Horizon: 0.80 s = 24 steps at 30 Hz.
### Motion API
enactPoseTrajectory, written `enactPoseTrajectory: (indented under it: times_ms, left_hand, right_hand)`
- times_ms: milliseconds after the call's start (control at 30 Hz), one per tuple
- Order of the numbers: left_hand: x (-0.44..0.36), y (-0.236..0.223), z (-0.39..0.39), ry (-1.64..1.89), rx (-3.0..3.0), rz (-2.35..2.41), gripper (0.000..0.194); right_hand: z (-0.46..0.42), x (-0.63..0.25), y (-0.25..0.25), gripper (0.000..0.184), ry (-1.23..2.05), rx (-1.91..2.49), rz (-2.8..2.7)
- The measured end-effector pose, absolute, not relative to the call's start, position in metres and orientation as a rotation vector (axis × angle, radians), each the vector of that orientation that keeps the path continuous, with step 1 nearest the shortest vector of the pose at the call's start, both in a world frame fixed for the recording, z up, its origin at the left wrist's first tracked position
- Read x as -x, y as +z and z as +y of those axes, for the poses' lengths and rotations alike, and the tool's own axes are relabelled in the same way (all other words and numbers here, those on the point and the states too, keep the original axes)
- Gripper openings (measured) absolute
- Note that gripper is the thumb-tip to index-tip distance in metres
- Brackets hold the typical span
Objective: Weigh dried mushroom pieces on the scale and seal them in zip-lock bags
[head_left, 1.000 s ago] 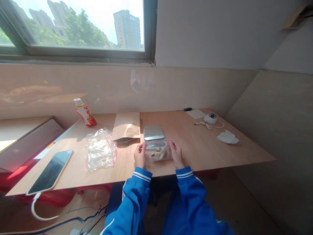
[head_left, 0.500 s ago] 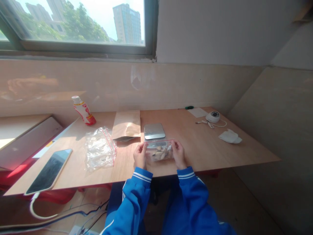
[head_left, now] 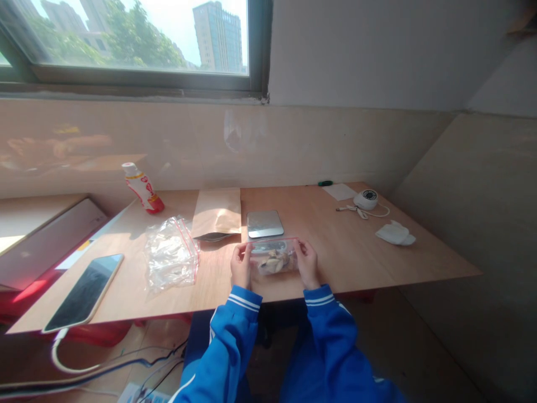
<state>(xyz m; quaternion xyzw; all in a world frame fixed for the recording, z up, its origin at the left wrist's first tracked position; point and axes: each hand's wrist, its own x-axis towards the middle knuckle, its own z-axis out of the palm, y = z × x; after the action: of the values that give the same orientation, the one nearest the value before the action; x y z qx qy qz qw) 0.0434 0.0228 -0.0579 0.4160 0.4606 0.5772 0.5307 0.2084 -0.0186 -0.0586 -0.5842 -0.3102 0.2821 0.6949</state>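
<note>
Left hand (head_left: pixel 241 267) and right hand (head_left: pixel 307 264) pinch a red-edged zip bag (head_left: pixel 274 256) by its ends, over the surface (head_left: pixel 344 266), just in front of a flat metal plate (head_left: pixel 265 224). Fingers (head_left: pixel 240 252) closed on the plastic, pale chunks (head_left: pixel 272 262) inside. Even two-sided grip keeps it level.

No text can be read: the red characters on the label of the plastic drink bottle (head_left: pixel 141 189), left of the frame, are too blurred to make out.
</note>
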Motion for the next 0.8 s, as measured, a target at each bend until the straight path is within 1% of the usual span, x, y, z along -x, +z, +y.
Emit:
enactPoseTrajectory:
  times_ms: [267,633,800]
  left_hand:
    - [-0.0431,-0.056,0.0221,1.356,-0.982,1.12,0.042]
    - [-0.0432,-0.0523,0.0192,1.349,-0.993,1.103,0.044]
    - [-0.0434,-0.0512,0.0189,1.376,-0.996,1.113,0.042]
  right_hand:
    - [-0.0194,-0.208,-0.0559,0.047,0.58,1.303,-0.69]
    - [-0.0228,-0.208,-0.0541,0.046,0.631,1.339,-0.719]
    - [-0.0227,-0.2086,-0.0556,0.047,0.588,1.346,-0.717]
